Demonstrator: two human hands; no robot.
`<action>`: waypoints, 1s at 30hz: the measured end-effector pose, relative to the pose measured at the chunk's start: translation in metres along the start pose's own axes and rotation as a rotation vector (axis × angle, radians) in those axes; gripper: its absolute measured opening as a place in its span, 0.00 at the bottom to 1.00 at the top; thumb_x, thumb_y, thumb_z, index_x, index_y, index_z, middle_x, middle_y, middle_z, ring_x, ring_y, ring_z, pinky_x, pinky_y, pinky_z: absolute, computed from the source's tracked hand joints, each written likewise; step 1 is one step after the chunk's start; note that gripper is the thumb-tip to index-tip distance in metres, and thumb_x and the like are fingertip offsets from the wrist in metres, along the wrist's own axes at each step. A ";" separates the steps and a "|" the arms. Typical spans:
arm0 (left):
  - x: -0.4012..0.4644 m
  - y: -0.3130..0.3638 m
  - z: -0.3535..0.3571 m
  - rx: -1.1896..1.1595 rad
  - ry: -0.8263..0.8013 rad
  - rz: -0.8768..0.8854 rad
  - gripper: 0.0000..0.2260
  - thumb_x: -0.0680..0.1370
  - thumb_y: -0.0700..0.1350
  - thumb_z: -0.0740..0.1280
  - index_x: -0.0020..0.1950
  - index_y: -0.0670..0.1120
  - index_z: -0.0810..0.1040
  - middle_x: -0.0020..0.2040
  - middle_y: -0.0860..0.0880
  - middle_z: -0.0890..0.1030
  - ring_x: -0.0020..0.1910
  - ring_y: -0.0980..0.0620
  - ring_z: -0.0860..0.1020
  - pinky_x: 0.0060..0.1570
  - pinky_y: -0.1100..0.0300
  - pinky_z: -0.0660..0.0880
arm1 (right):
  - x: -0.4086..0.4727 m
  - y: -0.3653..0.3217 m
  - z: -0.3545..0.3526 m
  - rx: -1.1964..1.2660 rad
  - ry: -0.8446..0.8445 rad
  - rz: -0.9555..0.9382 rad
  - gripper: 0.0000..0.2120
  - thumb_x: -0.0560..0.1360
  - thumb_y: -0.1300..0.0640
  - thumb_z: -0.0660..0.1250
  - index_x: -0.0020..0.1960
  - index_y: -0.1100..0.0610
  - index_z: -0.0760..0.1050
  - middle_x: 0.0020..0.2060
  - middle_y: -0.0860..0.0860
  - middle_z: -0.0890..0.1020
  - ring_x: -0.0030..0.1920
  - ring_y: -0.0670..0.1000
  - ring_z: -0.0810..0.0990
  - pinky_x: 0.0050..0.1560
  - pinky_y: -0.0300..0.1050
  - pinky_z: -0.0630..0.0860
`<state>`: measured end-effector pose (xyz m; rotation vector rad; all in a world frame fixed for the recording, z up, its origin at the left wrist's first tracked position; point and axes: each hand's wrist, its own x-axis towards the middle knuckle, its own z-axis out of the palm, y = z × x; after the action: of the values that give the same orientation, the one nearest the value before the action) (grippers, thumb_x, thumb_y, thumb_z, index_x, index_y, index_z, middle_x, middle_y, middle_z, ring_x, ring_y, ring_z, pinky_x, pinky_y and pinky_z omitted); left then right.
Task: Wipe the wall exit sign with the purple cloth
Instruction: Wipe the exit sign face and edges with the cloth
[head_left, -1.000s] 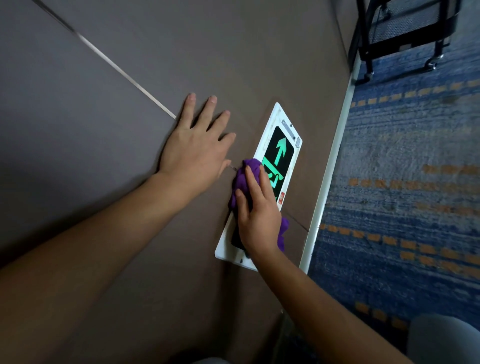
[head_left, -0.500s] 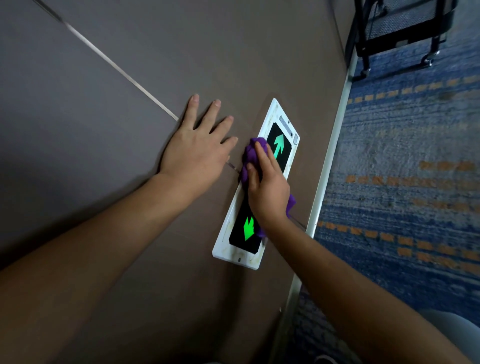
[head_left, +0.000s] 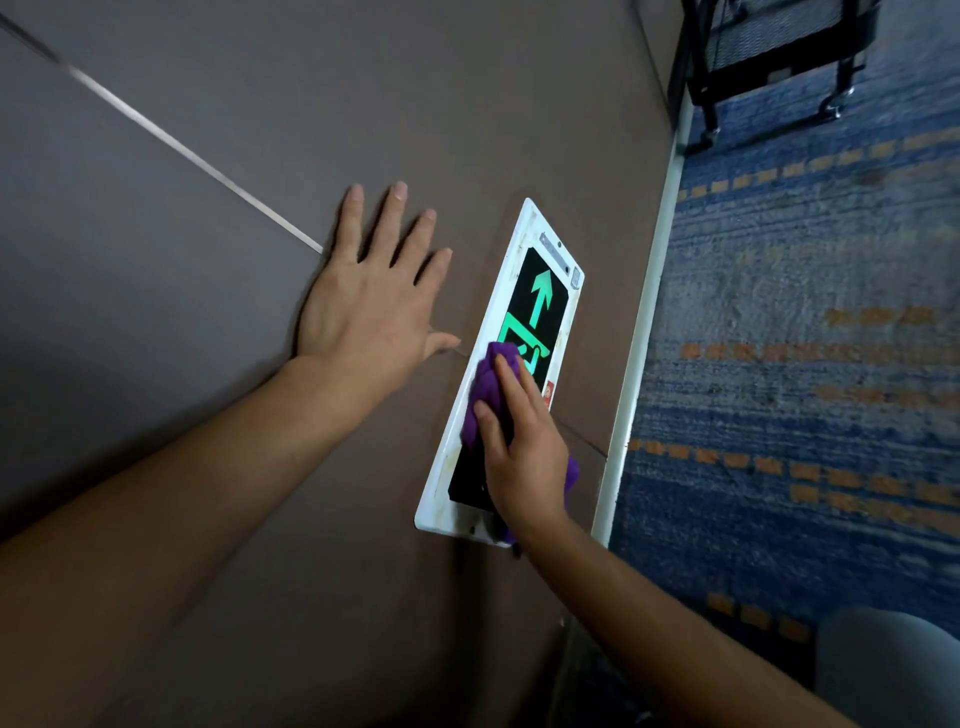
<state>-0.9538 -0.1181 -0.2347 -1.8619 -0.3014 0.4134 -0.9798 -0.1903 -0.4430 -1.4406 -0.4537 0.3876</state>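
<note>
The exit sign (head_left: 540, 291) is a long white-framed panel low on the brown wall, with a black face and a lit green arrow and running-figure symbol. My right hand (head_left: 524, 452) presses the bunched purple cloth (head_left: 491, 387) flat against the sign's lower half, hiding that part of the face. The cloth shows above my fingers and past my palm on the right. My left hand (head_left: 371, 306) lies flat on the wall just left of the sign, fingers spread, holding nothing.
A white skirting strip (head_left: 644, 322) runs along the wall's base beside blue carpet with orange dashes (head_left: 800, 364). A black wheeled cart (head_left: 769, 57) stands at the top right. A thin metal joint line (head_left: 171, 140) crosses the wall.
My right hand with the cloth slid up the sign to its middle, then back down to the lower half, covering the lower green arrow. My left hand stayed planted on the wall.
</note>
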 end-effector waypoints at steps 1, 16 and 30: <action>0.000 0.002 0.000 0.018 -0.006 -0.001 0.42 0.78 0.74 0.43 0.84 0.50 0.50 0.85 0.42 0.48 0.83 0.34 0.43 0.79 0.32 0.43 | 0.003 -0.001 -0.001 -0.013 -0.006 -0.005 0.26 0.83 0.50 0.65 0.80 0.42 0.64 0.79 0.41 0.66 0.77 0.47 0.69 0.68 0.42 0.70; 0.002 -0.012 0.003 0.106 -0.054 0.131 0.50 0.71 0.80 0.38 0.84 0.49 0.39 0.84 0.39 0.40 0.83 0.35 0.38 0.79 0.33 0.39 | 0.019 0.000 -0.007 0.029 -0.032 -0.056 0.28 0.83 0.52 0.65 0.81 0.44 0.62 0.79 0.43 0.67 0.79 0.44 0.65 0.73 0.36 0.62; 0.003 -0.011 0.001 0.104 -0.084 0.126 0.49 0.73 0.79 0.41 0.84 0.47 0.40 0.85 0.40 0.41 0.83 0.35 0.38 0.79 0.34 0.41 | 0.089 -0.016 -0.012 0.054 0.014 -0.048 0.25 0.84 0.52 0.64 0.80 0.46 0.66 0.79 0.45 0.68 0.78 0.46 0.67 0.70 0.36 0.63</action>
<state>-0.9518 -0.1130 -0.2249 -1.7697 -0.2154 0.5841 -0.8976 -0.1563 -0.4222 -1.3771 -0.4624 0.3483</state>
